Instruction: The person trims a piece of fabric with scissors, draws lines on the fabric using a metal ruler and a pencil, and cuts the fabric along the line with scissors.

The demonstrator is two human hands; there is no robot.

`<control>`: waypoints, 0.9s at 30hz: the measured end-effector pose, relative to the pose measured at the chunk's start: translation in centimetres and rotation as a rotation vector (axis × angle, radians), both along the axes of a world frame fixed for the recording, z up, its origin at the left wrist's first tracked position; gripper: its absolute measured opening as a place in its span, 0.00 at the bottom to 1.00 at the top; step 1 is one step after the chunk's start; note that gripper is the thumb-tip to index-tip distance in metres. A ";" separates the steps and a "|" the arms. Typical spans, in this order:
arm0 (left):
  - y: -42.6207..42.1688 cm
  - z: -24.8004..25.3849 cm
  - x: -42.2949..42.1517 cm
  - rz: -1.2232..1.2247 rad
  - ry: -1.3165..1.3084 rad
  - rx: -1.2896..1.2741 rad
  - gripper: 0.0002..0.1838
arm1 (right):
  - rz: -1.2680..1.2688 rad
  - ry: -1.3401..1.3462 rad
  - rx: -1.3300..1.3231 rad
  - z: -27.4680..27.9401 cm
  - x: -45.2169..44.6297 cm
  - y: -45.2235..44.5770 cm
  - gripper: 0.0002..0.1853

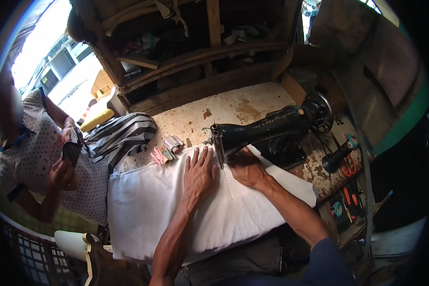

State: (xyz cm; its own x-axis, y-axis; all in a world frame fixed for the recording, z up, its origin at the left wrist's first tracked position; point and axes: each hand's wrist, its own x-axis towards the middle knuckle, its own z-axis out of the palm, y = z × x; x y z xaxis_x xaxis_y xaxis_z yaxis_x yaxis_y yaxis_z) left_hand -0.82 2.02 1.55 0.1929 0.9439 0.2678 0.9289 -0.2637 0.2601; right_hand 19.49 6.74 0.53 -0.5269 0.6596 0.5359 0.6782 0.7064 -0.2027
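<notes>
One table (176, 119), partly covered by one white cloth (143, 205), which runs beneath the needle (221, 162). One co-worker (52, 157), left, fingering one dark item (72, 151), hard to identify. One machine (267, 126) — reads "THE SINGER", remainder blurred. One striped cloth (124, 136). Left hand (199, 174): flat on white cloth, fingers spread, gripping nothing. Right hand (245, 169): beside needle, fingertips hidden — grip cannot be told.
</notes>
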 end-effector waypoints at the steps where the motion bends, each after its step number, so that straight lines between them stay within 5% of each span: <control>1: -0.8 -0.1 0.1 0.002 -0.001 -0.022 0.30 | 0.005 0.004 -0.083 -0.7 0.0 -1.0 0.16; 7: -0.3 0.1 -0.1 -0.007 0.081 -0.096 0.29 | 0.000 -0.161 -0.109 -0.7 0.5 0.3 0.17; 18: 1.6 -0.8 -0.8 0.016 0.096 -0.027 0.31 | -0.070 0.062 -0.059 -3.2 -0.6 3.6 0.13; 21: 2.0 -0.5 -0.6 0.015 0.069 -0.009 0.31 | -0.135 0.041 -0.230 -2.6 -0.4 3.9 0.12; 27: 3.4 -0.5 -1.0 0.030 0.057 -0.044 0.30 | 0.035 0.186 0.117 -1.2 -0.4 4.5 0.16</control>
